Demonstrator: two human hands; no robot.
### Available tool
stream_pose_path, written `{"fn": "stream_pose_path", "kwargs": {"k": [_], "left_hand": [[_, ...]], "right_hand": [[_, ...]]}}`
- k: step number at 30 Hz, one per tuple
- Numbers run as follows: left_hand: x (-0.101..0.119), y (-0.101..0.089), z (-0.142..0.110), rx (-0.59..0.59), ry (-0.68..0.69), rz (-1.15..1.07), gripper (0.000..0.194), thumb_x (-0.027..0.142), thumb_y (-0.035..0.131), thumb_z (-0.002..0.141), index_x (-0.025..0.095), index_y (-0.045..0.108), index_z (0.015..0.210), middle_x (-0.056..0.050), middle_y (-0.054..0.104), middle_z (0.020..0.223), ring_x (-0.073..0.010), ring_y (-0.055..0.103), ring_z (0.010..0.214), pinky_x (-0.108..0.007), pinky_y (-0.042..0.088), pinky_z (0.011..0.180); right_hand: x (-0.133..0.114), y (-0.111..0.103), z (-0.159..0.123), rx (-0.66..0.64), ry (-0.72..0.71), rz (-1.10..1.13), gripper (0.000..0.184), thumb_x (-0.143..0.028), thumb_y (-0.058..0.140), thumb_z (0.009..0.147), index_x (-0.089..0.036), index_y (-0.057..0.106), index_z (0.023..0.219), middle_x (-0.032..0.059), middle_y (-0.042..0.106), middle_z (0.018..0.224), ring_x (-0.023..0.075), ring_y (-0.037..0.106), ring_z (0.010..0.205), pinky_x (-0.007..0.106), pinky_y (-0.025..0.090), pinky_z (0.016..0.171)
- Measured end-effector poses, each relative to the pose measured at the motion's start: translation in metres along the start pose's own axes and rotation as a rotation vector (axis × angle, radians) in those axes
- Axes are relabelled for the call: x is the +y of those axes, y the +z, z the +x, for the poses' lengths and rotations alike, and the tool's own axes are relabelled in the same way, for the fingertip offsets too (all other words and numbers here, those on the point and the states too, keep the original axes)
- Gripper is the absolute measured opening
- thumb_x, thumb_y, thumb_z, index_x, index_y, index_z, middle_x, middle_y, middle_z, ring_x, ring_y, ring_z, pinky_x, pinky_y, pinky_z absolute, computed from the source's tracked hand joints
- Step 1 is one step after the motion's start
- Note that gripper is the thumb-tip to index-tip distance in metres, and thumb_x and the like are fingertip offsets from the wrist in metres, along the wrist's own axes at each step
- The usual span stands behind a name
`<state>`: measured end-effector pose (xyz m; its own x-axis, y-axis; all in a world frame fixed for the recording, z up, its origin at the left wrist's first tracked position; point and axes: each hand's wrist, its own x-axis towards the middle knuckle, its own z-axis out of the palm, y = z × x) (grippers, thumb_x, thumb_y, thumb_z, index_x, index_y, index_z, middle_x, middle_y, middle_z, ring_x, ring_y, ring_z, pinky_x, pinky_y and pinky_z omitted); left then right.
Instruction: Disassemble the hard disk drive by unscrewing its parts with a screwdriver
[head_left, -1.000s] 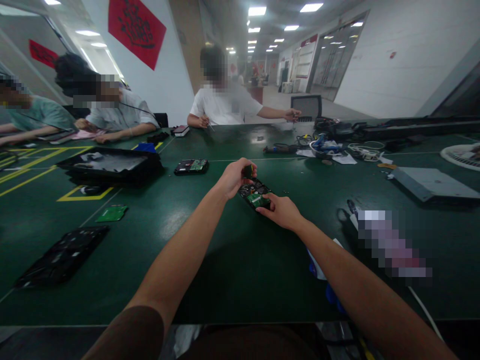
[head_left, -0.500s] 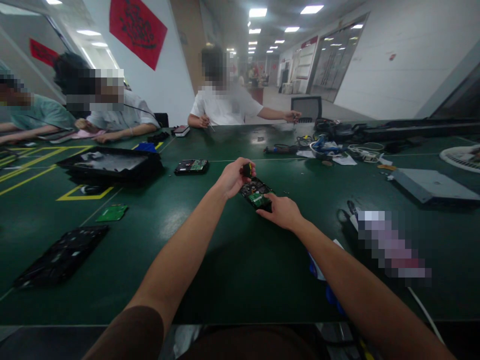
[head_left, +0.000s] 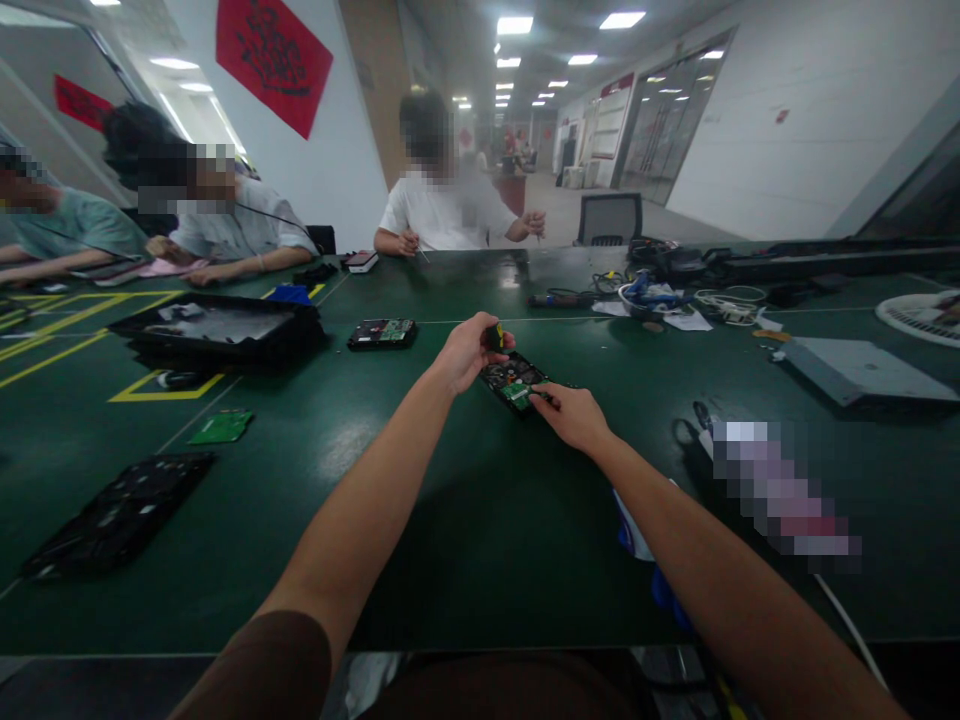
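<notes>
Left hand [head_left: 466, 355] pinches the yellow-black tool [head_left: 496, 337], right hand [head_left: 573, 416] pinches the green board [head_left: 516, 394]; a slip could gouge it!

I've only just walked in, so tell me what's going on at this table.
The left hand grips a black-and-yellow handle over one end of an opened black device. The right hand is at the green board inside it. A loose circuit board lies off to the left; across the table sits a person in white.
</notes>
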<state>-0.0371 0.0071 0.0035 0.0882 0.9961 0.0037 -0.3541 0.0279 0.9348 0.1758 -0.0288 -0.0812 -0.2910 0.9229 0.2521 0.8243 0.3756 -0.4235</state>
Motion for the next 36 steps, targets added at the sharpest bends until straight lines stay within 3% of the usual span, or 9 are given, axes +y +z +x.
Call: {"fn": "stream_pose_path", "kwargs": {"k": [4, 9, 16, 21, 27, 33, 36], "left_hand": [[0.003, 0.003, 0.003, 0.015, 0.006, 0.087, 0.018, 0.033, 0.062, 0.076, 0.015, 0.067, 0.077, -0.006, 0.063, 0.075, -0.0136, 0.059, 0.065, -0.023, 0.048, 0.054], [0.005, 0.007, 0.006, -0.051, -0.069, 0.114, 0.022, 0.035, 0.064, 0.076, 0.014, 0.068, 0.084, -0.009, 0.066, 0.078, -0.0171, 0.062, 0.069, -0.026, 0.05, 0.054], [0.006, 0.002, 0.018, -0.057, -0.19, -0.094, 0.018, 0.03, 0.068, 0.077, 0.016, 0.059, 0.085, -0.011, 0.068, 0.079, -0.0196, 0.068, 0.077, -0.036, 0.059, 0.076], [0.008, -0.006, 0.015, -0.05, -0.156, -0.058, 0.015, 0.028, 0.067, 0.077, 0.015, 0.064, 0.083, -0.009, 0.066, 0.078, -0.0166, 0.063, 0.073, -0.033, 0.059, 0.071], [0.01, -0.002, 0.004, -0.07, -0.093, 0.047, 0.016, 0.028, 0.064, 0.079, 0.013, 0.067, 0.083, -0.009, 0.065, 0.079, -0.0162, 0.063, 0.072, -0.033, 0.059, 0.071], [0.011, 0.002, 0.0, -0.051, -0.123, -0.073, 0.008, 0.021, 0.066, 0.077, 0.016, 0.06, 0.079, -0.009, 0.065, 0.077, -0.0176, 0.066, 0.076, -0.035, 0.059, 0.077], [0.01, 0.002, 0.0, -0.035, -0.081, -0.03, 0.009, 0.023, 0.066, 0.077, 0.014, 0.063, 0.078, -0.009, 0.066, 0.079, -0.0159, 0.063, 0.074, -0.028, 0.057, 0.068]], "right_hand": [[0.002, 0.001, 0.0, 0.012, -0.002, 0.033, 0.038, -0.049, 0.05, 0.098, -0.029, 0.07, 0.124, 0.0026, 0.074, 0.091, 0.0177, 0.064, 0.075, 0.028, 0.043, 0.063], [0.003, 0.003, -0.001, 0.027, -0.009, 0.041, 0.039, -0.048, 0.051, 0.098, -0.028, 0.068, 0.126, 0.0022, 0.073, 0.086, 0.0165, 0.062, 0.07, 0.026, 0.04, 0.06], [0.002, 0.003, 0.0, 0.023, 0.013, 0.047, 0.039, -0.048, 0.052, 0.097, -0.028, 0.069, 0.125, 0.002, 0.071, 0.082, 0.0166, 0.061, 0.068, 0.027, 0.039, 0.059], [0.004, 0.005, 0.0, 0.028, 0.006, 0.049, 0.038, -0.048, 0.051, 0.097, -0.028, 0.07, 0.124, 0.0022, 0.072, 0.083, 0.0171, 0.061, 0.07, 0.027, 0.04, 0.061], [0.006, 0.004, 0.0, 0.019, -0.029, 0.046, 0.038, -0.047, 0.052, 0.097, -0.027, 0.07, 0.124, 0.0029, 0.073, 0.087, 0.0169, 0.061, 0.071, 0.027, 0.041, 0.062], [0.004, 0.003, -0.001, 0.018, -0.036, 0.037, 0.039, -0.046, 0.051, 0.098, -0.027, 0.07, 0.125, 0.0026, 0.073, 0.088, 0.0167, 0.062, 0.071, 0.027, 0.041, 0.062], [0.004, 0.003, -0.001, 0.018, -0.029, 0.041, 0.038, -0.046, 0.051, 0.098, -0.026, 0.07, 0.125, 0.0028, 0.074, 0.088, 0.0168, 0.062, 0.071, 0.027, 0.04, 0.06]]}}
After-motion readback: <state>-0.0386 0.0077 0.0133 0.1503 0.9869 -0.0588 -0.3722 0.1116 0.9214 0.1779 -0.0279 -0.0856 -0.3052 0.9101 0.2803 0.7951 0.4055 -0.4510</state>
